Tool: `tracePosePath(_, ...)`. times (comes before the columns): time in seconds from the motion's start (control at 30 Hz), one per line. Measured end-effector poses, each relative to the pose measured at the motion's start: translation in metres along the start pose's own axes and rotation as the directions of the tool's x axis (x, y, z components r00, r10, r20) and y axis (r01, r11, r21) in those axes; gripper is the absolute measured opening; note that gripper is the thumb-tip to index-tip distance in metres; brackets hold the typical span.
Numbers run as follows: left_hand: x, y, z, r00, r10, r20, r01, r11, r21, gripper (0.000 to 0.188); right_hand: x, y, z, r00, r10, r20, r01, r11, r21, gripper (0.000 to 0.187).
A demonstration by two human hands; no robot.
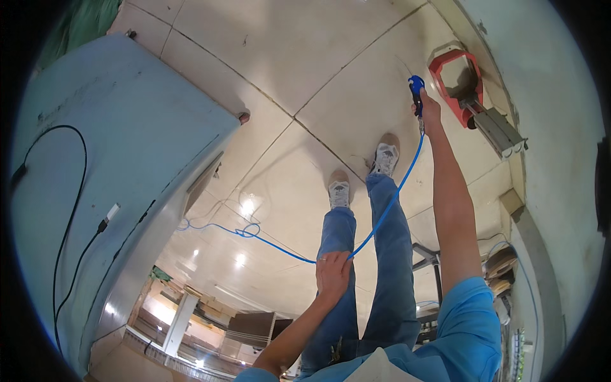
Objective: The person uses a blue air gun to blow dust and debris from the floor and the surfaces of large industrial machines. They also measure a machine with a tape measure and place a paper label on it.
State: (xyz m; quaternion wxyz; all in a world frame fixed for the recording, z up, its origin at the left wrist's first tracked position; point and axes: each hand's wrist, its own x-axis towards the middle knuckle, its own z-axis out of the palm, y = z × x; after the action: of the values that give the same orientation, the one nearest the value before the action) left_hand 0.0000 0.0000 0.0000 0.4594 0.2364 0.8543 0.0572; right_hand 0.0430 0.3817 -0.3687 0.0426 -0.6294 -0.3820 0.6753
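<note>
My right hand [430, 113] is stretched far forward, its fingers wrapped round a blue and black air blow gun [417, 93] with a thin nozzle. From the gun's metal fitting a blue air hose [402, 181] curves back toward me. Down by my left thigh, my left hand [333, 272] is closed round the middle of that hose. Beyond it the hose runs left across the floor and forms a small loop. Just right of the gun, close to the wall, stands a red octagonal frame [459, 79] with a grey metal bracket [498, 130] attached.
A pale blue table [127, 108] fills the left side, with a black cable [79, 172] ending in a white plug. Tiled floor [273, 57] lies ahead. A pale wall [541, 76] borders the right. Black stool legs [428, 258] and shelves [251, 328] stand behind me.
</note>
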Motion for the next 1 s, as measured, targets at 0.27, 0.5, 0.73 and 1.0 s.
tracePosePath(0.27,-0.016,0.036,-0.061,0.997,-0.023,-0.07,0.014,0.991,-0.13,0.014,-0.019,-0.03,0.107,0.89,0.143,0.434,0.101,0.864,-0.493,0.05)
tracePosePath(0.5,0.026,0.013,-0.035,0.993,0.054,-0.101,-0.07,0.984,-0.162,0.016,0.012,-0.038,0.181,0.961,-0.054,0.273,0.161,0.907,-0.389,0.051)
tracePosePath(0.73,0.076,0.007,-0.064,0.992,-0.06,-0.113,0.03,0.967,-0.252,0.022,0.076,-0.083,0.242,0.955,-0.089,0.282,0.128,0.984,-0.122,0.045)
tracePosePath(1.0,0.096,-0.006,-0.09,0.992,-0.082,-0.093,0.056,0.964,-0.259,0.024,0.038,-0.018,0.357,0.788,0.152,0.597,0.173,0.875,-0.452,0.051)
